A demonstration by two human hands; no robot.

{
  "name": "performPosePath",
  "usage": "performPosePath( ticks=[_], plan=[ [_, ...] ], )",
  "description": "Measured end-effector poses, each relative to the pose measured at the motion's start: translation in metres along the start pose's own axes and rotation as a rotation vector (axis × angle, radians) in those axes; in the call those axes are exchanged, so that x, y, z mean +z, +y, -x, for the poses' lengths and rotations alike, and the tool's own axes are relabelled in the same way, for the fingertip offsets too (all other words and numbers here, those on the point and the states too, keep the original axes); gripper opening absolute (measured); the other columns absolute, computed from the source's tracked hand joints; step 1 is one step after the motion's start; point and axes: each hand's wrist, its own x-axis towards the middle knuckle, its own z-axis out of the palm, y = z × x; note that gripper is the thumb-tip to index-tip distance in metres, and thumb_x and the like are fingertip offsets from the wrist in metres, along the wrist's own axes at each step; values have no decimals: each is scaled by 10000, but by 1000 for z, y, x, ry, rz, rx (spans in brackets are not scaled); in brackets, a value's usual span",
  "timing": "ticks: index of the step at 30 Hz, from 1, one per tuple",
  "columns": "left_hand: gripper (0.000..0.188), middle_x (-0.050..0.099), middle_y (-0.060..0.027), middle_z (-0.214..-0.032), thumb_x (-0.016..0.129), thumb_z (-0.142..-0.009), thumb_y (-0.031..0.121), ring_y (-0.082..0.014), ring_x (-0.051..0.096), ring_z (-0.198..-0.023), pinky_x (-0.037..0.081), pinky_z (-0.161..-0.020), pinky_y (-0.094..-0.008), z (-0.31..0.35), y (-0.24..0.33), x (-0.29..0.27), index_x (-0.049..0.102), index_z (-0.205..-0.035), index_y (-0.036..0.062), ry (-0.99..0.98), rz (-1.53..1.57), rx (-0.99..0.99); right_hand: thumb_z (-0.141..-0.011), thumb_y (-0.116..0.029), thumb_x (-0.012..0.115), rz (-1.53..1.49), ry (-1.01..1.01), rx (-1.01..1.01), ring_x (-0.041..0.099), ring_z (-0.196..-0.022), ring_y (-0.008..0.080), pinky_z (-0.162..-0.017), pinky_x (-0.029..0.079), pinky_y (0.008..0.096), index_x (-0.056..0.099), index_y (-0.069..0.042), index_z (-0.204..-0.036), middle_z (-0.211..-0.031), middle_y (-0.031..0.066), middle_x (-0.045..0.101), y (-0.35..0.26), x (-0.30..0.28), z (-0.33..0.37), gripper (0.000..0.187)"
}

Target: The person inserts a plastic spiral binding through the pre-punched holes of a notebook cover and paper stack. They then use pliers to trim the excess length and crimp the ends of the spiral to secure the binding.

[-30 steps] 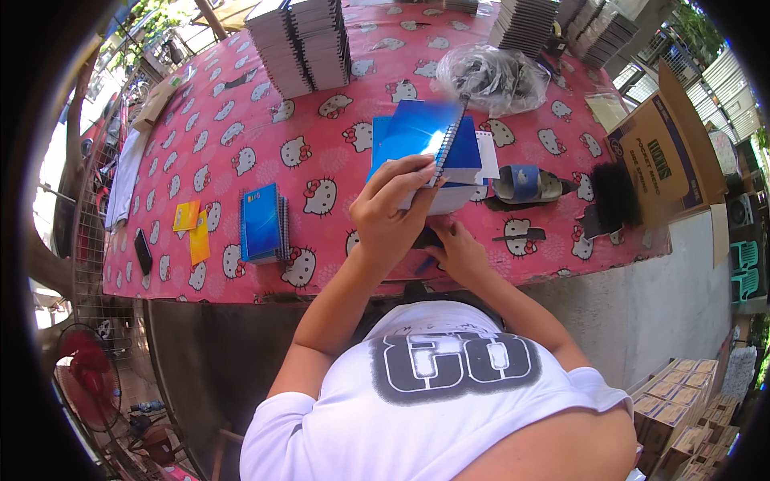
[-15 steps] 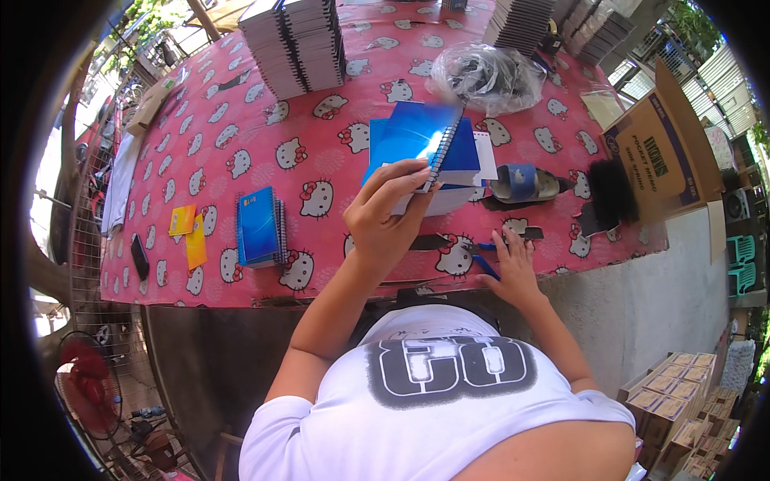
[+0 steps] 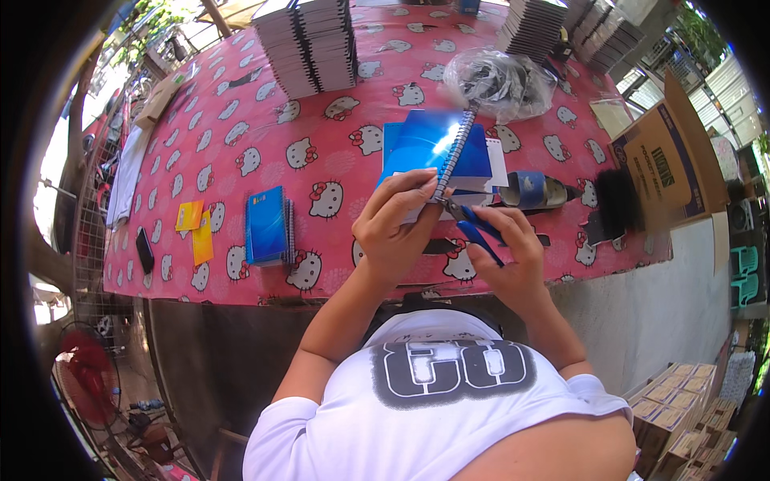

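1. A blue spiral notebook is slanting over a notebook stack, twelve o'clock from the hands.
2. The left hand is pinching its near end — grip closed.
3. The right hand is holding pliers — grip half-curled round the spread handles.
4. Other notebooks are lying on the desk at eight o'clock.

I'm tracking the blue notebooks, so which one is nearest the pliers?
The spiral notebook in the left hand, its coil ending at the blue-handled pliers; other blue notebooks lie beneath it or, like the stack at left, farther off.
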Motion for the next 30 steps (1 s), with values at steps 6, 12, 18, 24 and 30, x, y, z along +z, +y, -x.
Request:
performPosePath(
  ticks=[6, 12, 18, 24, 30],
  plan=[
    [165, 678, -180, -941, 686, -732, -141, -277, 682, -840, 546, -754, -339, -3, -7, -20, 624, -839, -32, 66, -48, 209, -954, -325, 554, -1117, -384, 603, 639, -877, 211, -791, 525, 366, 541, 66, -1232, -1071, 144, 633, 14, 14, 4, 479],
    [116, 609, -166, -1158, 672, -828, -27, -175, 614, -896, 509, -783, -296, 12, -39, -137, 568, -853, 16, 847, 85, -323, -819, -253, 705, 539, -296, -164, 554, -1102, 374, -953, 435, 446, 562, -20, -1232, -1203, 192, 569, 112, 37, 49, 496],
    [151, 577, -160, -1169, 638, -890, 130, -211, 561, -1035, 448, -898, -347, 128, -104, -230, 569, -940, 5, 713, -822, -616, -791, -176, 736, 219, -449, -336, 551, -1150, 355, -971, 439, 421, 585, -18, -1176, -1250, 179, 565, 54, 93, 21, 443],
    [206, 584, -150, -1165, 511, -940, 126, -219, 532, -1097, 414, -948, -364, 126, -110, -217, 594, -1050, -28, 842, -431, -513, -882, -121, 673, -323, -129, -290, 589, -1084, 258, -906, 465, 342, 599, -13, -1130, -1158, 150, 621, 62, 276, -91, 280],
    [323, 616, -153, -1116, 406, -995, 208, -205, 558, -1053, 427, -926, -338, 116, -115, -211, 596, -1085, -37, 959, -428, -641, -974, -230, 579, -687, -177, 37, 557, -949, 107, -862, 432, 239, 616, -18, -1078, -988, 46, 617, 92, 369, -148, 239]
  ],
)
